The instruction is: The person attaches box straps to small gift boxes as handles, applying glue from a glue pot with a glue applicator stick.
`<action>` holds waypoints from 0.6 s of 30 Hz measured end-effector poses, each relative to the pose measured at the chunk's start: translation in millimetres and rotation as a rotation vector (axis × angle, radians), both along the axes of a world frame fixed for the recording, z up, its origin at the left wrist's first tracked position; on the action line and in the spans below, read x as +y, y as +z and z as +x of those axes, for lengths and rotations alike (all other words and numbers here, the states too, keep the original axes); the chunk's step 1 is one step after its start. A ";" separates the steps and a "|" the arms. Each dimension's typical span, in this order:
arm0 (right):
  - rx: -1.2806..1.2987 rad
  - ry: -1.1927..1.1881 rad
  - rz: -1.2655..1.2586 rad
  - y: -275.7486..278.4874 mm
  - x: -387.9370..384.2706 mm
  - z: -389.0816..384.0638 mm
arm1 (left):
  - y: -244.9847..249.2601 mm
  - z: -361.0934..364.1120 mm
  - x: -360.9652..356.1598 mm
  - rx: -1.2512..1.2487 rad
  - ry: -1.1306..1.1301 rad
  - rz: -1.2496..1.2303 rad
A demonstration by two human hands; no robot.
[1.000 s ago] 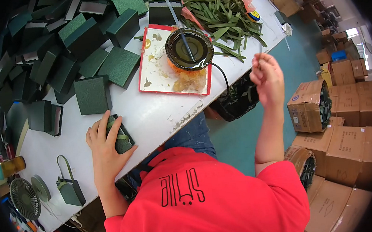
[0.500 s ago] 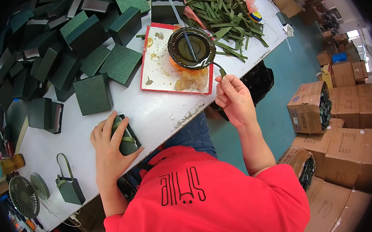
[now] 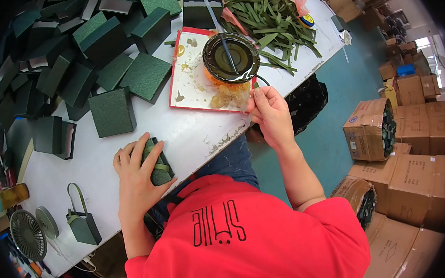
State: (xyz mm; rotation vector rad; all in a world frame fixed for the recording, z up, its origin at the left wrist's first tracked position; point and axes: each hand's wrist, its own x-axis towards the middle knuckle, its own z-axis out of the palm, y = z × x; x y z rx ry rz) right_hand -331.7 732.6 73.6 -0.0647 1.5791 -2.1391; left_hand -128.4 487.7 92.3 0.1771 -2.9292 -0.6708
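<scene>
My left hand (image 3: 138,177) is wrapped round a small dark green box (image 3: 161,175) on the white table, with a lighter green ribbon (image 3: 160,166) lying across it. My right hand (image 3: 271,114) is closed in a pinch beside a round pot of dark liquid (image 3: 231,58). From its fingertips pokes a short green ribbon end (image 3: 256,85); most of that strip is hidden. A thin dark cord curves from the pot's rim behind the fingers. Under the pot lies a red-edged white tray (image 3: 187,72) with dried smears, and a pale stick (image 3: 212,13) leans in the liquid.
Many green boxes (image 3: 111,118) are heaped at the upper left. A pile of cut green ribbons (image 3: 266,19) lies at the top right. At the lower left stand a ribbon-handled box (image 3: 84,228) and a fan (image 3: 29,234). Cartons (image 3: 411,187) are stacked on the floor at right.
My right hand has moved slightly left and closer to the pot's base with the ribbon end. My left hand and the small box have shifted a little to the right.
</scene>
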 end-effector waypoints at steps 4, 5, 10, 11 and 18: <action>0.011 0.021 0.019 2.9 -6.7 -0.4 | 0.8 0.1 0.3 0.000 0.001 0.000; 0.009 0.029 0.021 2.4 -6.1 -0.6 | 1.0 0.0 0.4 -0.001 0.001 -0.001; -0.035 0.031 -0.035 3.6 -4.1 0.3 | 1.4 0.2 0.8 -0.006 0.003 -0.002; -0.034 0.019 -0.045 3.7 -4.5 0.4 | 1.3 0.2 0.8 -0.007 0.003 -0.002; 0.015 -0.070 -0.050 -0.3 -14.1 -4.8 | 1.1 0.2 0.8 -0.009 0.002 -0.001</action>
